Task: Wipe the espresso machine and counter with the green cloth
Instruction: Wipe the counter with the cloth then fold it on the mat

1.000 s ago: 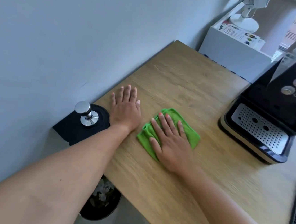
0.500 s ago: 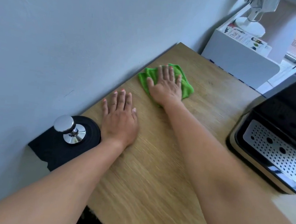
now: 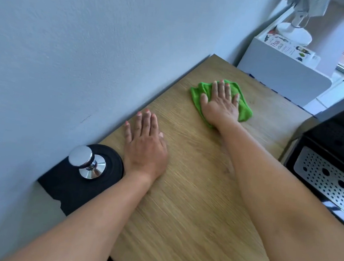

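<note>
Now, just right of the tamper (image 3: 84,159) on its black mat (image 3: 64,187), your left hand (image 3: 144,146) lies flat on the counter (image 3: 191,206), fingers straight, gripping nothing. Farther along, your outstretched right hand (image 3: 219,105) presses the green cloth (image 3: 245,111) flat, fingers spread, well left of the espresso machine (image 3: 338,144).

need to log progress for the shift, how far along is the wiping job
Done: the green cloth was mid-counter a second ago, so that stretch of the wooden counter looks wiped. In hand: the right hand presses it flat near the far corner by the wall; the left hand rests flat beside the tamper. Left: the espresso machine at right, which the cloth is not touching, and the counter near it.
</note>
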The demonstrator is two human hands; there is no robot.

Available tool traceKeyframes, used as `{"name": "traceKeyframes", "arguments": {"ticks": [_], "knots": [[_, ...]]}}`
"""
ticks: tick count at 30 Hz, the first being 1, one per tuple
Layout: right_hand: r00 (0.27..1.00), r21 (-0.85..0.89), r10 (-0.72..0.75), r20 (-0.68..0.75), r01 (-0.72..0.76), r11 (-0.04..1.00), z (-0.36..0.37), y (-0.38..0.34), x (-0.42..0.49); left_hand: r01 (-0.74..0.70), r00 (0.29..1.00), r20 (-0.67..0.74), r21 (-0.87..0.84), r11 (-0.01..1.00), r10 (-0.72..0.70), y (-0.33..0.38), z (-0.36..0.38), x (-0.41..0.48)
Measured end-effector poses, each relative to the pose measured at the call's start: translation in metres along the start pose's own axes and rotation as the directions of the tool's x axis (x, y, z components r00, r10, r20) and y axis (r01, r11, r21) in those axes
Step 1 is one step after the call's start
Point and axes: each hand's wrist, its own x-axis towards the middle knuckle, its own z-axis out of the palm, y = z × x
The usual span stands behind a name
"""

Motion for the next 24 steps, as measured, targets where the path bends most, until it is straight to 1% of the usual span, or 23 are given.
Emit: {"name": "traceKeyframes", "arguments": {"ticks": [2, 4, 6, 7, 8, 9, 12, 14, 15, 17, 18, 20, 22, 24], "knots": [[0.995, -0.002, -0.097, 0.019, 0.097, 0.995, 0.004, -0.028, -0.006, 0.002, 1.000, 0.000, 0.007, 1.000, -0.002, 0.000, 0.000, 0.000], [0.976, -0.008, -0.218, 0.019, 0.218, 0.976, 0.012, -0.044, -0.036, 0.006, 1.000, -0.011, 0.013, 1.000, -0.005, 0.001, -0.001, 0.001], [0.947, -0.010, -0.320, 0.007, 0.321, 0.947, 0.017, -0.039, -0.085, 0.010, 1.000, -0.008, 0.009, 1.000, -0.010, 0.002, -0.002, 0.001], [0.939, -0.018, -0.343, 0.003, 0.343, 0.939, 0.020, -0.028, -0.108, 0.011, 1.000, -0.004, 0.007, 1.000, -0.011, 0.002, -0.002, 0.001], [0.943, -0.034, -0.333, -0.001, 0.333, 0.942, 0.022, -0.011, -0.127, 0.011, 1.000, -0.001, 0.006, 1.000, -0.011, 0.002, -0.002, 0.000], [0.956, -0.060, -0.293, -0.011, 0.292, 0.955, 0.022, 0.008, -0.136, 0.006, 1.000, -0.002, 0.002, 1.000, -0.006, 0.002, -0.003, 0.000], [0.998, -0.085, -0.061, -0.028, 0.058, 0.995, 0.012, 0.053, -0.118, 0.000, 1.000, -0.005, -0.013, 1.000, 0.000, 0.002, -0.005, 0.000], [0.997, -0.056, 0.081, -0.017, -0.082, 0.995, 0.008, 0.053, -0.085, 0.000, 1.000, -0.002, -0.023, 1.000, 0.000, 0.002, -0.005, -0.001], [0.992, -0.037, 0.128, -0.016, -0.129, 0.991, 0.006, 0.046, -0.069, -0.001, 1.000, -0.001, -0.025, 1.000, 0.001, 0.002, -0.005, -0.002], [0.987, -0.011, 0.157, -0.026, -0.158, 0.987, 0.006, 0.023, -0.049, -0.007, 1.000, 0.005, -0.031, 1.000, 0.007, 0.001, -0.007, -0.002], [0.991, -0.007, 0.135, -0.023, -0.135, 0.991, 0.008, 0.010, -0.047, -0.006, 1.000, 0.008, -0.030, 1.000, 0.006, 0.001, -0.008, -0.001], [1.000, -0.012, 0.025, -0.005, -0.025, 1.000, 0.012, -0.012, -0.066, -0.009, 1.000, 0.008, -0.025, 1.000, 0.009, 0.000, -0.008, 0.000], [0.994, -0.014, -0.104, -0.013, 0.104, 0.994, 0.020, -0.022, -0.112, -0.009, 1.000, 0.023, -0.015, 1.000, 0.010, -0.001, -0.009, 0.001], [0.981, -0.007, -0.188, -0.044, 0.188, 0.982, 0.030, -0.014, -0.172, -0.022, 0.999, 0.036, -0.007, 1.000, 0.023, -0.002, -0.011, -0.003]]}}
